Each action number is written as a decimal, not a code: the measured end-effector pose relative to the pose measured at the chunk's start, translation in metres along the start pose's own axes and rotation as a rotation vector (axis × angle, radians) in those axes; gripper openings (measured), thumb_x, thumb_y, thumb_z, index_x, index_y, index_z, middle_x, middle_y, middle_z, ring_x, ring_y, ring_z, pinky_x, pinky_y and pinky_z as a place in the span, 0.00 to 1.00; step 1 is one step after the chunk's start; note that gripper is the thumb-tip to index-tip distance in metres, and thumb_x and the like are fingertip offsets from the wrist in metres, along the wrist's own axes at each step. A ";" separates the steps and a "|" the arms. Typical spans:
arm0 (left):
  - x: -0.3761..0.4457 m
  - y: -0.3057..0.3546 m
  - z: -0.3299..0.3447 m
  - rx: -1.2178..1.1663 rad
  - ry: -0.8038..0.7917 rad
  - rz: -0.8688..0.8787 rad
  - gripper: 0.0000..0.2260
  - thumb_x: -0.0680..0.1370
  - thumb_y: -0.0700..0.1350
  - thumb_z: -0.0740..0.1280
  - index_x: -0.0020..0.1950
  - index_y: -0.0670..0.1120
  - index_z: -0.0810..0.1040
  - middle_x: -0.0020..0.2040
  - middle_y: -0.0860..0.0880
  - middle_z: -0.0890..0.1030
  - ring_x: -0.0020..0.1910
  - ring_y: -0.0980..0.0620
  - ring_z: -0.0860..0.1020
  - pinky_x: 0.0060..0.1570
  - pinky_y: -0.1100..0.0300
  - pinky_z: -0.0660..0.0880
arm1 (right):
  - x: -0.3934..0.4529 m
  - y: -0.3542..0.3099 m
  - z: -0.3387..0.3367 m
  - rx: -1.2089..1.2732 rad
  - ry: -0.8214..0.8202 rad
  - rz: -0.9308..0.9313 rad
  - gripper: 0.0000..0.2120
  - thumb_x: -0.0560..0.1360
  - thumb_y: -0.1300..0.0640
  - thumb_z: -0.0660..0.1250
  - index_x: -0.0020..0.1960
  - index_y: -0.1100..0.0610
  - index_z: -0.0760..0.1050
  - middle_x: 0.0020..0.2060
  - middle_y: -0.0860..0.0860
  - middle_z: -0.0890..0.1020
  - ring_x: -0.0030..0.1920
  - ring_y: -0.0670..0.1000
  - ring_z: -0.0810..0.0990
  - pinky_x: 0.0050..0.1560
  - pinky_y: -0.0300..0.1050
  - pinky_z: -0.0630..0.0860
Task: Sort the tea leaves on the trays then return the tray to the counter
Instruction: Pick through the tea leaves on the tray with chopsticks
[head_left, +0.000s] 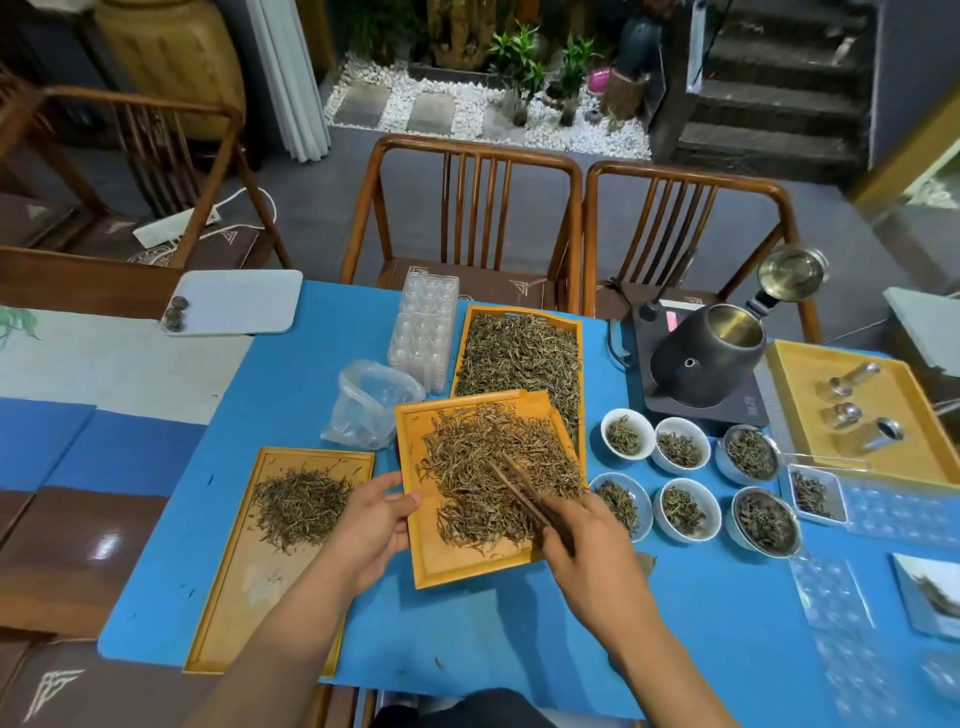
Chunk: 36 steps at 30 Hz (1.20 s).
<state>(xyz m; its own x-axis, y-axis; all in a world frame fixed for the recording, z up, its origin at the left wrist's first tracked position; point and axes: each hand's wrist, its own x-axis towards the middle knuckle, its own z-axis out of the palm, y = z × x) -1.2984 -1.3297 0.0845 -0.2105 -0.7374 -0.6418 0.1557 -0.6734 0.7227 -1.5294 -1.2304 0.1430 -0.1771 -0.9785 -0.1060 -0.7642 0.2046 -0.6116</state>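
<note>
An orange tray (447, 561) covered with loose tea leaves (493, 467) sits tilted in the middle of the blue table. My left hand (371, 525) grips its left edge, thumb on the rim. My right hand (587, 545) holds dark wooden tongs (524, 493) whose tips lie in the leaves. A paler tray (244, 587) to the left carries a smaller pile of leaves (301, 501). Behind, a third orange tray (519, 358) is full of leaves, partly covered by the middle tray.
Several white cups of leaves (680, 444) stand to the right, with a black kettle (706, 358) on a base behind them. A yellow tray with metal pieces (857, 410) lies at far right. A plastic bag (371, 402), clear moulded trays (423, 327) and a white tray (236, 301) lie at the back.
</note>
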 end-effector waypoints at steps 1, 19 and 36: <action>0.000 0.000 0.001 -0.002 -0.001 0.000 0.12 0.81 0.32 0.62 0.64 0.39 0.75 0.55 0.36 0.85 0.47 0.43 0.84 0.44 0.49 0.83 | 0.000 0.000 -0.001 0.005 0.012 0.004 0.17 0.77 0.57 0.64 0.65 0.48 0.75 0.48 0.47 0.73 0.48 0.47 0.75 0.49 0.45 0.72; -0.016 0.011 0.010 0.019 -0.027 0.042 0.12 0.82 0.33 0.61 0.65 0.39 0.74 0.46 0.42 0.84 0.37 0.50 0.83 0.38 0.52 0.82 | -0.019 -0.011 -0.007 0.024 -0.129 -0.165 0.16 0.77 0.57 0.63 0.63 0.48 0.77 0.43 0.43 0.71 0.44 0.40 0.72 0.43 0.32 0.67; -0.025 0.010 0.010 0.024 -0.036 0.044 0.12 0.81 0.32 0.62 0.62 0.41 0.76 0.44 0.43 0.83 0.34 0.51 0.83 0.35 0.55 0.82 | -0.037 -0.011 -0.007 0.025 -0.109 -0.149 0.18 0.77 0.57 0.63 0.65 0.45 0.76 0.45 0.43 0.71 0.44 0.41 0.73 0.46 0.40 0.73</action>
<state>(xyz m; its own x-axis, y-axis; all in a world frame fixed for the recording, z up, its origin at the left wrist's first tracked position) -1.3010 -1.3178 0.1103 -0.2383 -0.7637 -0.5999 0.1421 -0.6385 0.7564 -1.5186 -1.1963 0.1590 0.0060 -0.9953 -0.0966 -0.7611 0.0581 -0.6460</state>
